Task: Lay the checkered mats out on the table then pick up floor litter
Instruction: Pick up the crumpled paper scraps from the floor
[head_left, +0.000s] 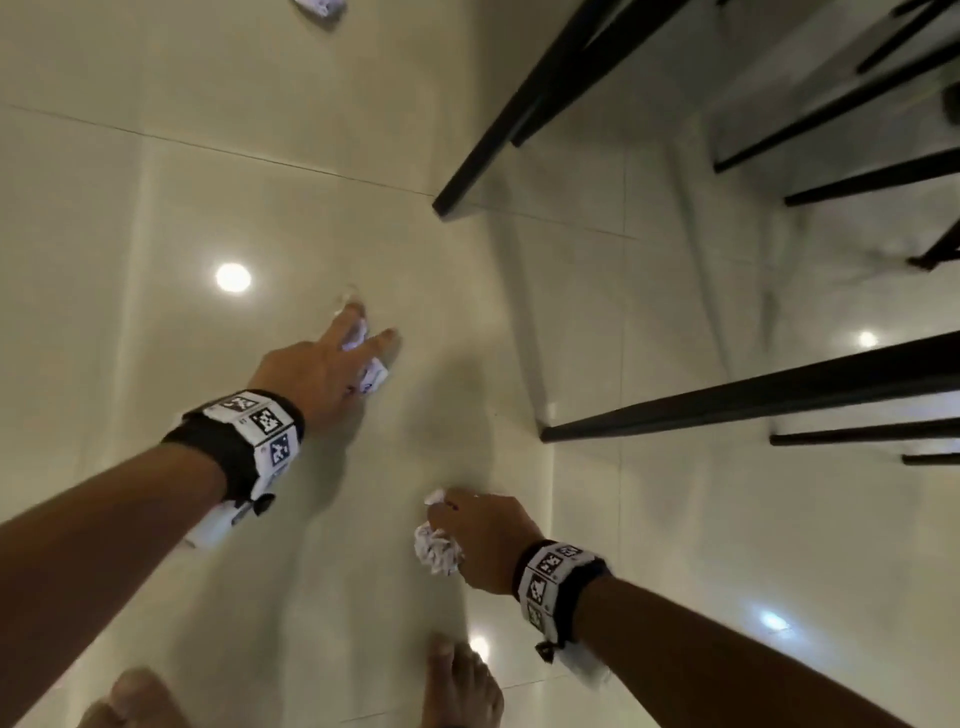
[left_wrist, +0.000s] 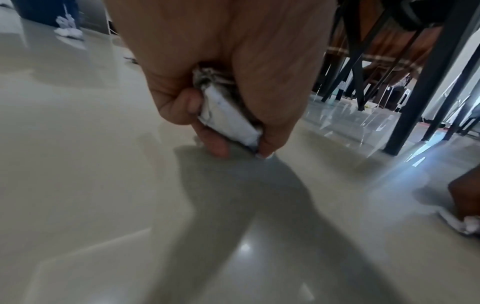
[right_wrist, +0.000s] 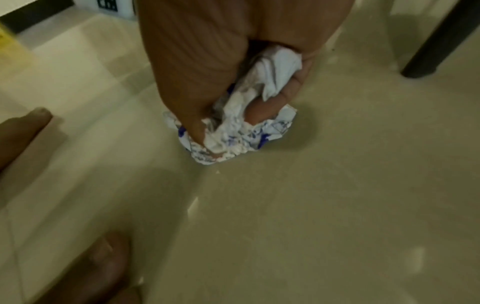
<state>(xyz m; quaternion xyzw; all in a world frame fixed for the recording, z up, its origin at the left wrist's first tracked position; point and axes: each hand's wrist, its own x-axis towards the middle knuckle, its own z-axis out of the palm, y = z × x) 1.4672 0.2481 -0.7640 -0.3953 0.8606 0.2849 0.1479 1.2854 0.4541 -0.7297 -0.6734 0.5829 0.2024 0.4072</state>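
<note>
Two hands full: left hand pinches a folded paper, right hand clutches a crumpled wad. Third scrap lies far ahead, left hand nearer.

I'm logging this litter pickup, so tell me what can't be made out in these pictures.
- Mats and table top: outside every view; only black table legs show.
- Left hand paper: printing hidden by the fingers, blurred.
- Far litter: cut off by the head view's top edge.
- Right hand crumpled paper: blue print too blurred to read.
</note>
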